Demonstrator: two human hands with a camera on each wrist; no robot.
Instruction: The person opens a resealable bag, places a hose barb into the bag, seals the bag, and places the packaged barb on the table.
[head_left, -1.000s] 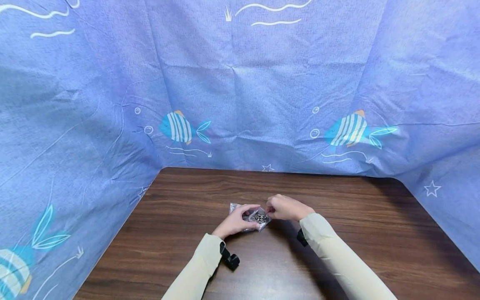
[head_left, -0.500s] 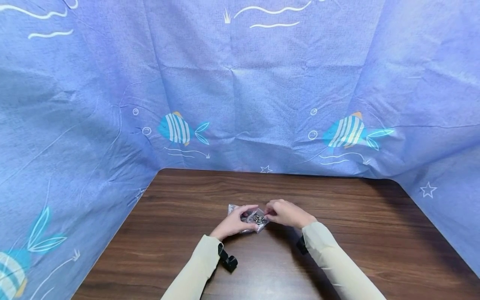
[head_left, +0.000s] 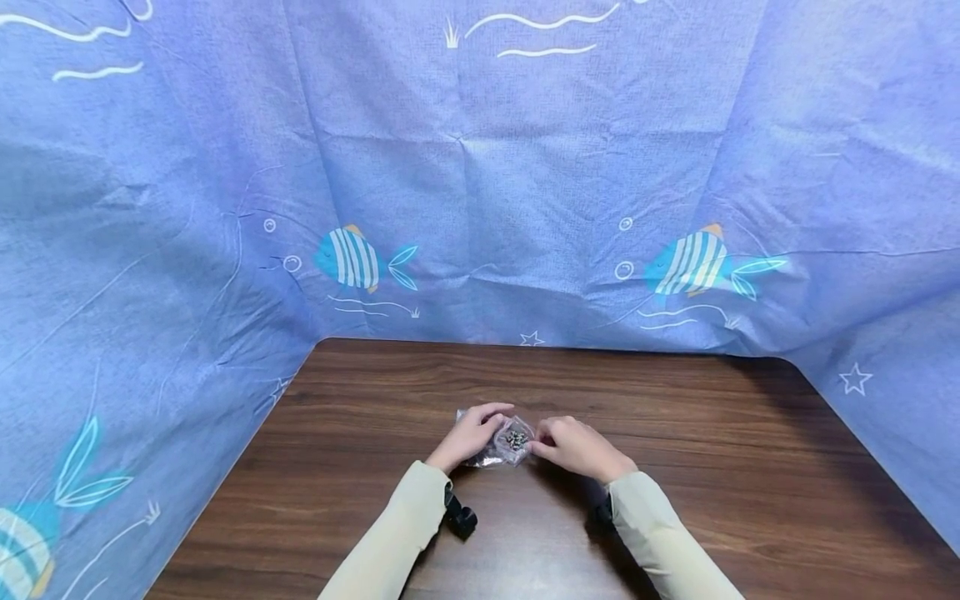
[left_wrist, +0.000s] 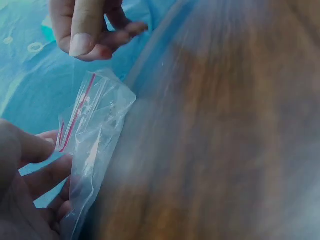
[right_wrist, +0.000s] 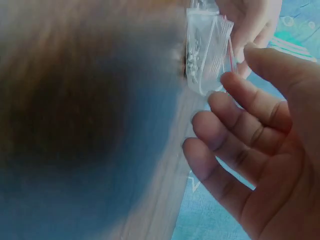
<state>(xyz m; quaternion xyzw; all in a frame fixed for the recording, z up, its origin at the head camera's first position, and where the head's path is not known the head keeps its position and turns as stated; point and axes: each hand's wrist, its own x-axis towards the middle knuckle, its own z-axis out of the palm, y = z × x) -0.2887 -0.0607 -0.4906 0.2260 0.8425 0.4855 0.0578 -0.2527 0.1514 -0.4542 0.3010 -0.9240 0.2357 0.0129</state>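
A clear zip-lock bag (head_left: 491,457) with a red line along its mouth lies at the middle of the table. Small dark and pale bits (head_left: 515,438) show inside it. My left hand (head_left: 467,437) holds the bag from the left; in the left wrist view its thumb is at the zip edge (left_wrist: 75,117) and the other fingers lie behind the plastic. To the right of the bag, my right hand (head_left: 581,448) has its fingers loosely bent, thumb apart from them. Its fingertips (right_wrist: 231,80) come close to the bag's edge, with nothing between them.
The brown wood-grain table (head_left: 375,392) ends at a blue fish-print cloth (head_left: 525,208) hung along the back and sides. A black wrist camera (head_left: 461,522) sits under the left cuff. Another dark strap (head_left: 602,511) shows at the right wrist.
My right hand has moved back toward me along the bag's right side, its fingers opening. My left thumb has shifted from the bag's near edge to its far left side.
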